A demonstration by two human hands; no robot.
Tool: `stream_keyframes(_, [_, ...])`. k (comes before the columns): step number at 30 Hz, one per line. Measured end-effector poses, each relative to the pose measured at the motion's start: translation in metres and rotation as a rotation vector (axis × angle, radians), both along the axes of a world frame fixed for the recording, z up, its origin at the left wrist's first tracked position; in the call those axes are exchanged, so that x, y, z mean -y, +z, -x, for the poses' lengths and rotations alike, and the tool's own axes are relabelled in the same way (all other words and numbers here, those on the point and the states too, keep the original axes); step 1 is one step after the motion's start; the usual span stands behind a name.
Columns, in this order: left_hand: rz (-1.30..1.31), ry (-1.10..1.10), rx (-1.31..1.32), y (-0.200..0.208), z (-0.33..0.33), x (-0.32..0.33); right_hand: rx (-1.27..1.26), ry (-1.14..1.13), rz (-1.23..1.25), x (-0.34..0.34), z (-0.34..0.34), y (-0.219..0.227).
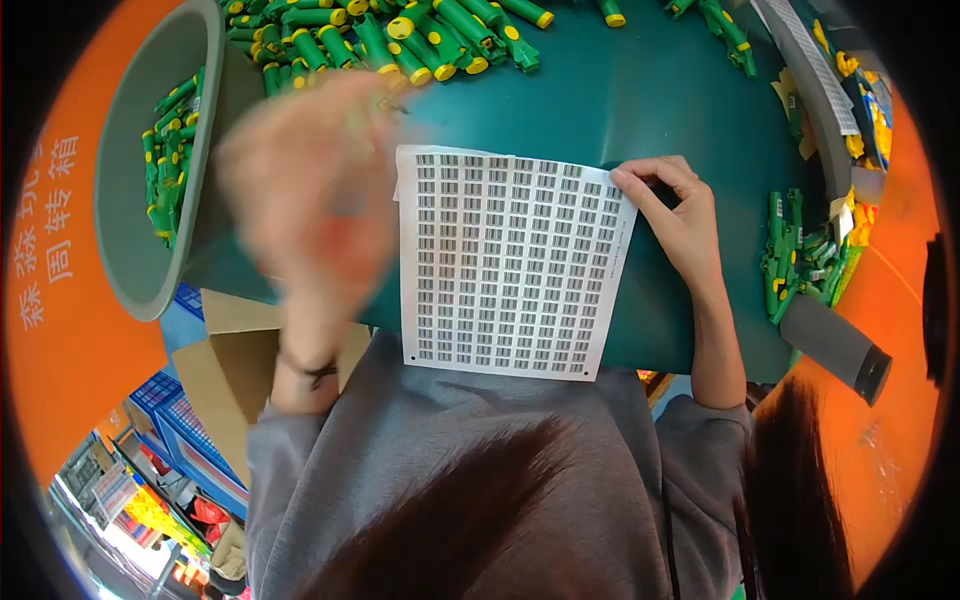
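Note:
A white sheet of small printed label stickers [510, 265], set out in rows, lies in front of me over the green table's near edge. My right hand [672, 205] pinches its upper right corner between thumb and fingers. Smeared by motion, my left hand [315, 185] is over the table just left of the sheet, its fingers reaching up toward a pile of green plastic tubes with yellow ends [440, 40]. Whether that hand holds anything is too blurred to see.
At the left stands a grey-green tub [205, 150] with more green tubes inside. An open cardboard box [235, 375] and blue crates [185, 430] are below it. On the right are more green pieces [785, 255] and a grey cylinder with a black end [835, 345].

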State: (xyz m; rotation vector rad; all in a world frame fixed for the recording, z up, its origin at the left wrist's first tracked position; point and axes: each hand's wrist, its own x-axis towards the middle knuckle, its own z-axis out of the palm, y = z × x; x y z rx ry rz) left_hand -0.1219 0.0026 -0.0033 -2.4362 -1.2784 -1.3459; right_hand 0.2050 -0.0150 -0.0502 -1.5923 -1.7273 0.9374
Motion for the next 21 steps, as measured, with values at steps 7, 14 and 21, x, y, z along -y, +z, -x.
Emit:
stream_keyframes(7, [0.212,-0.263,-0.038,-0.062,-0.074,-0.004,-0.147,-0.034,0.068,0.002,0.01,-0.001])
stream_keyframes(14, [0.146,-0.295,0.03,-0.069,-0.083,-0.004,0.033,-0.026,-0.132,-0.022,0.007,-0.009])
stream_keyframes(21, [0.242,-0.355,0.182,-0.064,-0.079,-0.009,0.445,-0.188,-0.572,-0.156,0.009,-0.02])
